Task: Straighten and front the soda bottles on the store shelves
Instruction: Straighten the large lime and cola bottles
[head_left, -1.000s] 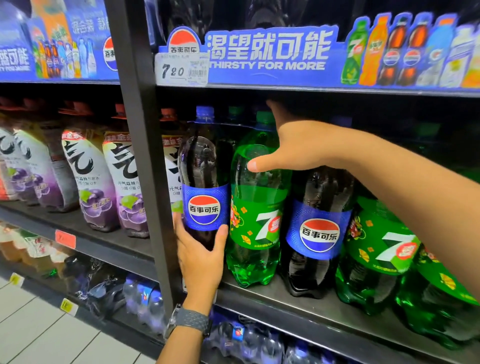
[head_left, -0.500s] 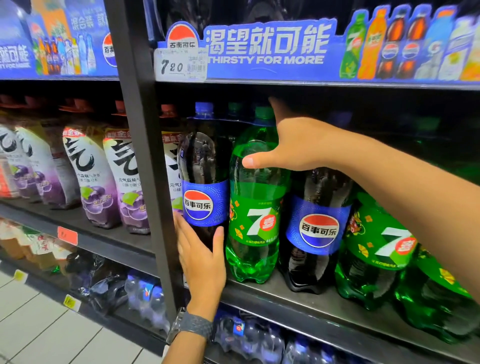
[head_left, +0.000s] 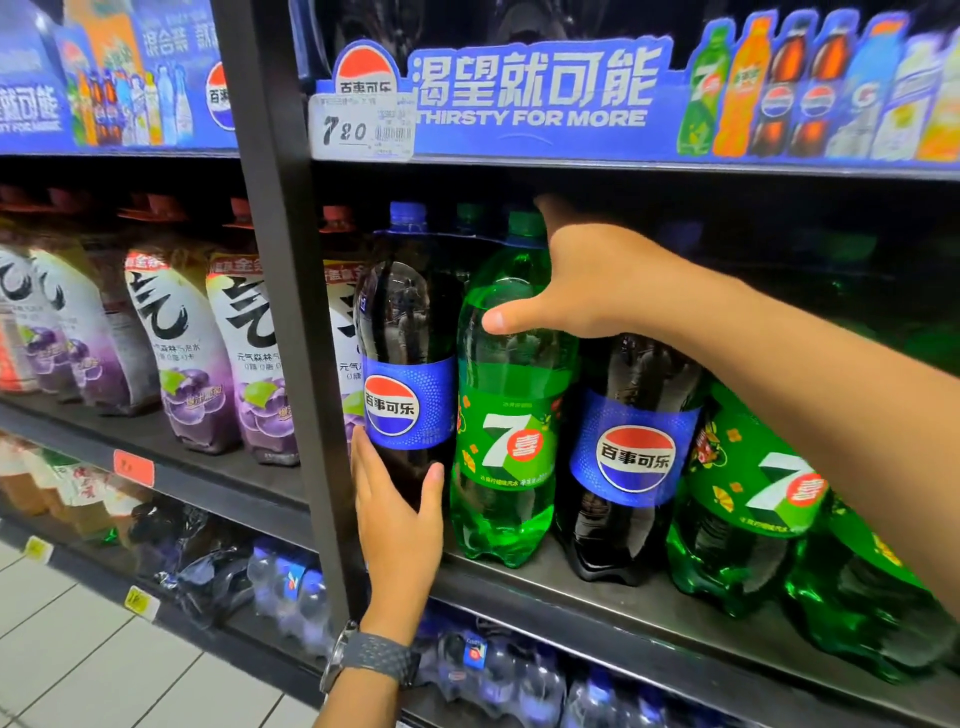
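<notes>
Standing upright, labels outward: cola bottle (head_left: 409, 332) gripped by left hand (head_left: 397, 530), green bottle (head_left: 511, 400) by right hand (head_left: 587, 286).

Dark shelving (head_left: 571, 618) is divided by a black upright (head_left: 275, 312); a blue banner (head_left: 519, 143) is fixed along its upper edge, and the floor (head_left: 78, 670) is laid with pale tiles.

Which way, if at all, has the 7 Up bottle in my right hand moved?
Yes. The 7 Up bottle in the right hand has turned: its logo swung left, toward the post. The left hand holds the Pepsi bottle.
</notes>
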